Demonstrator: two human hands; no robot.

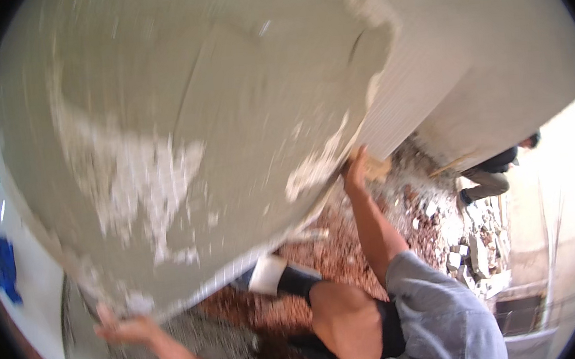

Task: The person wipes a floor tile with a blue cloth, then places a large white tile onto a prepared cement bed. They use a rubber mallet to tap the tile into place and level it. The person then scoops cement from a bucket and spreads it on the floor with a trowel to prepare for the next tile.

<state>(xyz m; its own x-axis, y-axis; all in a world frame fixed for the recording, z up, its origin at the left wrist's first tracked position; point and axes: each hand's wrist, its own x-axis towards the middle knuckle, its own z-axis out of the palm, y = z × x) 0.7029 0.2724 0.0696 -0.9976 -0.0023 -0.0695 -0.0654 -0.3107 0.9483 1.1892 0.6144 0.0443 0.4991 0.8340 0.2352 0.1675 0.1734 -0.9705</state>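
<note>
A large panel (247,108) fills the upper left, its face spread with wet grey-green mortar. Pale patches with a grid-like mesh (143,171) show through the coating. My left hand (126,328) holds its lower left corner from underneath, thumb up against the edge. Farther right, my right hand (355,171) grips the lower right edge with the thumb raised. The fingers of that hand are partly hidden by the panel. The panel leans over my bent knee (344,315), and motion blurs its surface.
Reddish rubble (400,221) covers the ground below, with broken pale blocks (478,252) heaped at the right. Another person (491,174) crouches near the far right wall. Beyond the panel stands a pale, smooth surface (497,72). A blue cloth-like item (5,269) hangs at far left.
</note>
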